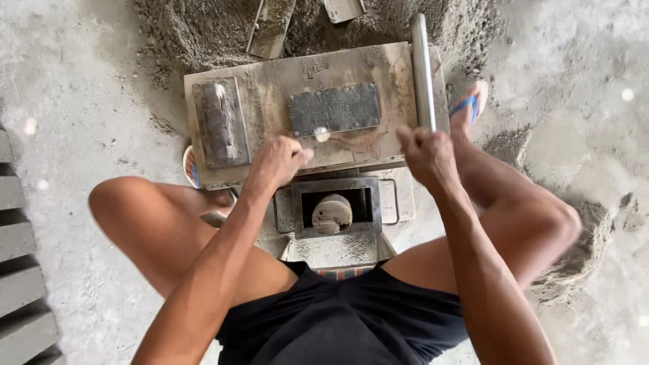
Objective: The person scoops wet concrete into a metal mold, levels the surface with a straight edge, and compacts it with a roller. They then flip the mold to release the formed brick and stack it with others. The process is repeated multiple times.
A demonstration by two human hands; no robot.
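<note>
A cement-caked block-making press with a flat lid stands between my knees. On the lid sit a dark metal plate and a raised block at its left. My left hand rests on the lid's near edge, fingers curled around a small pale knob. My right hand is closed round the lower end of a long grey metal lever that runs along the lid's right side. Below the lid a square metal frame holds a round wooden stub.
A heap of damp grey cement mix lies behind the press, with two trowel-like tools in it. Finished grey blocks are stacked at the left edge. My sandalled foot is right of the press. Loose mix lies by my right knee.
</note>
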